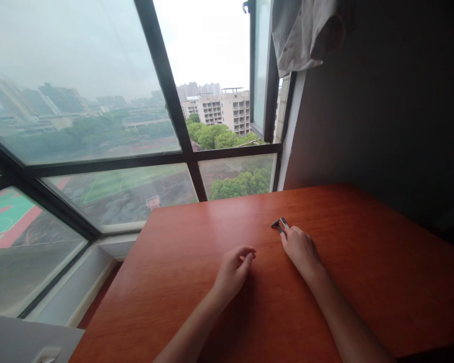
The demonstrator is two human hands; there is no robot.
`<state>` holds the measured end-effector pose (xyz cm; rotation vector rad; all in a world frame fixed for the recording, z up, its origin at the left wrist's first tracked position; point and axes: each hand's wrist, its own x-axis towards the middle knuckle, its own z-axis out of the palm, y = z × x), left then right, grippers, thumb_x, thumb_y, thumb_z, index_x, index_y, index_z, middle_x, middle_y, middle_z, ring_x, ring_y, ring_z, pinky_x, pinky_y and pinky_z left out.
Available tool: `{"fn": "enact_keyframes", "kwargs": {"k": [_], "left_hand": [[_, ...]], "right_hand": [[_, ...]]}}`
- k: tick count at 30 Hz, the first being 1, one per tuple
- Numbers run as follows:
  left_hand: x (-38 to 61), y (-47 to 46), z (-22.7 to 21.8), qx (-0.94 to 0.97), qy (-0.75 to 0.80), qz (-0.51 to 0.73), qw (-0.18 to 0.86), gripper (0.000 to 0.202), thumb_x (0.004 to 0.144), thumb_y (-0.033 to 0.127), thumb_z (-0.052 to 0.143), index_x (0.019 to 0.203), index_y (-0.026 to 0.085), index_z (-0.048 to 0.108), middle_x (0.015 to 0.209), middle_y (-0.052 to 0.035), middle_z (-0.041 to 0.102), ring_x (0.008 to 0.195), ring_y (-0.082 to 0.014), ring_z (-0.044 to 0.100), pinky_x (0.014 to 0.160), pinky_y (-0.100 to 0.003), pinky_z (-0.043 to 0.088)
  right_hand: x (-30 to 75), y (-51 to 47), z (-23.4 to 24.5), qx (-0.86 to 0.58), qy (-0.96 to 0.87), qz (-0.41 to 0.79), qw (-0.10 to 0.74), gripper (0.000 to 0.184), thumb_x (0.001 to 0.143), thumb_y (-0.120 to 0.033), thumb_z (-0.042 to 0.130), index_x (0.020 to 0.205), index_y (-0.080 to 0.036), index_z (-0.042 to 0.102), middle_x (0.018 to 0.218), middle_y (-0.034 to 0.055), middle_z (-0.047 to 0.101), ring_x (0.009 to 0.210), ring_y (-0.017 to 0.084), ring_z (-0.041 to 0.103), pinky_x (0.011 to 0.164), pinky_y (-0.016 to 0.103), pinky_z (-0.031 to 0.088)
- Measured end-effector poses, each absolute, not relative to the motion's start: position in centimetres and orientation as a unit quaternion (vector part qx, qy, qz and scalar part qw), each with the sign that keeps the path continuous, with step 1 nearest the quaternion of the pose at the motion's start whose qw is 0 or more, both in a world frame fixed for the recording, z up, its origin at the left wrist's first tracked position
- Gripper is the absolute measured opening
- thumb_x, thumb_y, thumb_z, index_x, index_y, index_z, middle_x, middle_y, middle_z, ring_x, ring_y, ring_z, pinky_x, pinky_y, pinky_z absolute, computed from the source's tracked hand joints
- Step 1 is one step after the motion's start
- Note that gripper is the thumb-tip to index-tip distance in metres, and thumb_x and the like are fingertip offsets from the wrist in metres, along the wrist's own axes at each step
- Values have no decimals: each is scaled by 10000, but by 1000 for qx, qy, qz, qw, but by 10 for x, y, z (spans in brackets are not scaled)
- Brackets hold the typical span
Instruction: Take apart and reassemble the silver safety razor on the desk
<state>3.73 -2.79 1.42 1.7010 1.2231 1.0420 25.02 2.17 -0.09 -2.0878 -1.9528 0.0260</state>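
Near the middle of the wooden table [196,252], my right hand [300,247] is closed on a small razor [276,223]. Its dark head points to the left, beyond my fingertips. A short dark and silver piece [283,222] sticks out beside it at my fingers; whether it is part of the razor I cannot tell. Most of the handle is hidden by the hand. To the left and nearer to me, my left hand [235,267] hovers at or just over the tabletop. Its fingers are loosely curled in toward the thumb, and nothing shows in them.
Large windows with a dark frame [191,157] stand behind the table and to its left. One window sash [263,70] is swung open, with a grey cloth [298,38] hanging beside it. A dark wall [363,111] rises at the right.
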Motion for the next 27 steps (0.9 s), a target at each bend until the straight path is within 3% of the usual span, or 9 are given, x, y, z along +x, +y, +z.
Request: {"fn": "enact_keyframes", "kwargs": {"k": [4,7,10,14,18,22,27], "left_hand": [[36,-26,12,670,483,409,389,220,862,311,543,921,179,709,870,-79,720,808,-206,641,733,-284,471],[34,-24,9,671,486,401,390,235,864,324,542,947,175,704,890,-85,717,813,-208,639,735,-287,476],[34,-23,6,670,485,399,396,245,858,329,553,979,175,700,914,-91,715,836,-213,639,738,-288,478],[34,-24,4,691,483,385,376,250,873,285,522,1032,172,679,944,-94,706,859,-212,633,753,-291,470],[32,-22,3,723,459,386,344,254,855,193,507,1049,190,671,977,-72,698,865,-202,618,787,-296,456],[27,-14,1,740,430,379,351,258,812,97,474,920,173,696,892,-48,705,819,-187,620,774,-278,455],[23,-8,-2,735,421,388,365,315,778,62,464,944,173,708,913,-43,716,851,-195,634,803,-282,458]], "right_hand": [[250,21,-1,-727,-669,0,151,245,890,-255,501,1034,-176,682,881,122,665,739,203,653,599,264,409],[245,18,1,-708,-680,-3,192,263,894,-240,483,1088,-200,656,992,116,666,792,208,654,627,271,421],[234,14,2,-655,-716,19,241,232,902,-228,458,969,-227,681,1069,91,657,886,215,642,688,279,438],[213,7,0,-571,-756,124,294,224,884,-226,476,924,-198,695,877,67,694,804,206,644,722,288,458],[194,0,-2,-490,-762,251,340,273,855,-175,465,981,-193,706,947,78,722,856,215,657,764,297,472],[181,-4,-2,-479,-758,323,302,325,784,-114,492,1024,-216,685,915,47,734,823,203,669,707,260,466],[173,3,5,-507,-769,300,248,262,752,-87,500,875,-211,696,841,39,736,792,187,662,666,232,415]]}}
